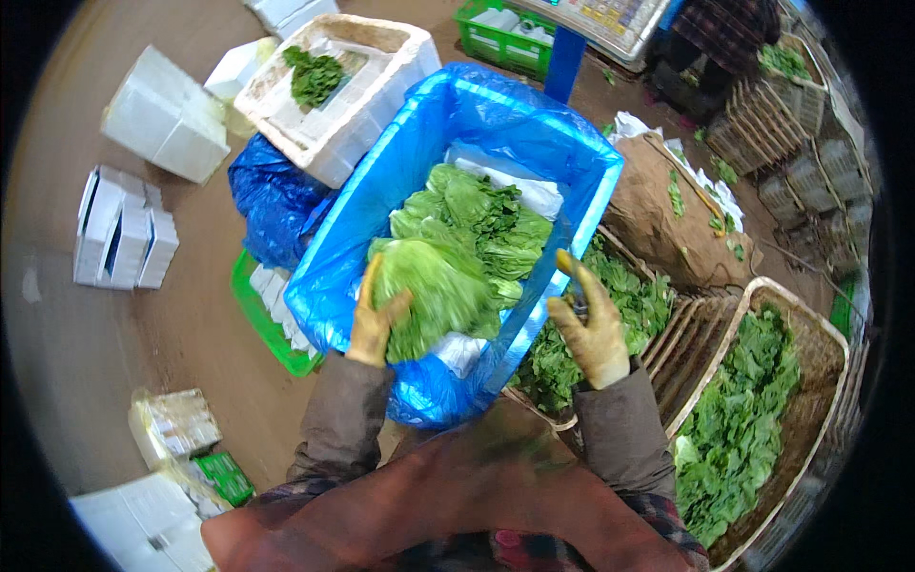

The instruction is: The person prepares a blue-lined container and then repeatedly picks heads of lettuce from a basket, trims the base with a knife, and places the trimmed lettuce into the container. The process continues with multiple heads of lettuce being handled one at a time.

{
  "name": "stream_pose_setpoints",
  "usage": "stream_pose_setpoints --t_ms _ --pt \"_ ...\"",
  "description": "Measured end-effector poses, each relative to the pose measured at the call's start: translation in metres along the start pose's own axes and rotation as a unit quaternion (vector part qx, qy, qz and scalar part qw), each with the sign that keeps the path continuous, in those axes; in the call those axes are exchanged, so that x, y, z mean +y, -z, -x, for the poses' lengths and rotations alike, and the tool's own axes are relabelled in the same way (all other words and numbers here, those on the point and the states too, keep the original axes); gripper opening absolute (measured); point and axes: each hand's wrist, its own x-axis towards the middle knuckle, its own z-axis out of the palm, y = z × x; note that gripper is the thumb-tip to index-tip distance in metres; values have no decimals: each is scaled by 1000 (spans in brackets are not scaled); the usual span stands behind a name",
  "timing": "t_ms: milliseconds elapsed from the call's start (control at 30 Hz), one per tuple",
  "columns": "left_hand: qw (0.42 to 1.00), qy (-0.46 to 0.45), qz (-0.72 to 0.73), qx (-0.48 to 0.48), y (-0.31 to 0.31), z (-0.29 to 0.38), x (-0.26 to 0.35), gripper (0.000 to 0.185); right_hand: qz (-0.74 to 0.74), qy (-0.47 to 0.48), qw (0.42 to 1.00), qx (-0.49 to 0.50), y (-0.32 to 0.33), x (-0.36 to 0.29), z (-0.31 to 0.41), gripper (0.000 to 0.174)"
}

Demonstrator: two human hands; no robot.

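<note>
A blue plastic liner point(357, 200) covers the inside and rim of a box before me. Several heads of leafy lettuce point(457, 204) lie in it, along with white packs point(525, 187). My left hand point(374, 314), in a yellowed work glove, grips the side of a pale green lettuce head point(429, 286) near the box's close end; that head is blurred. My right hand point(593, 322), gloved alike, is at the right rim, its thumb and fingers curved around a small dark tool point(578, 304). The tool is mostly hidden, so its kind is unclear.
Crates of leafy greens point(743, 429) stand at my right, below a brown sack point(672, 207). A foam box point(343, 136) and blue plastic point(275, 200) adjoin the lined box's left. A scale point(600, 21) stands beyond. Another person point(722, 36) is at far right.
</note>
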Motion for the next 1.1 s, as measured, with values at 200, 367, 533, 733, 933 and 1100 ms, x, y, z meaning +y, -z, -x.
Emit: stream_pose_setpoints --t_ms 200,367,533,733,933,1100 --pt "827 -107 -389 391 -2 -126 -185 102 76 -186 980 10 10 87 101 53" --pt "825 -153 -444 314 15 -174 -208 90 67 -336 939 -2 -22 160 272 45" --pt "769 -148 -582 220 125 -218 -177 79 168 -370 897 174 104 130 337 51" --pt "751 -155 -615 183 136 -209 -75 67 255 -437 817 278 253 101 401 80" --pt "855 -195 -443 -185 -162 -122 -117 55 119 -478 867 70 223 240 353 82" --pt "765 4 -291 -575 -326 74 -170 104 3 -323 931 171 260 184 350 79"
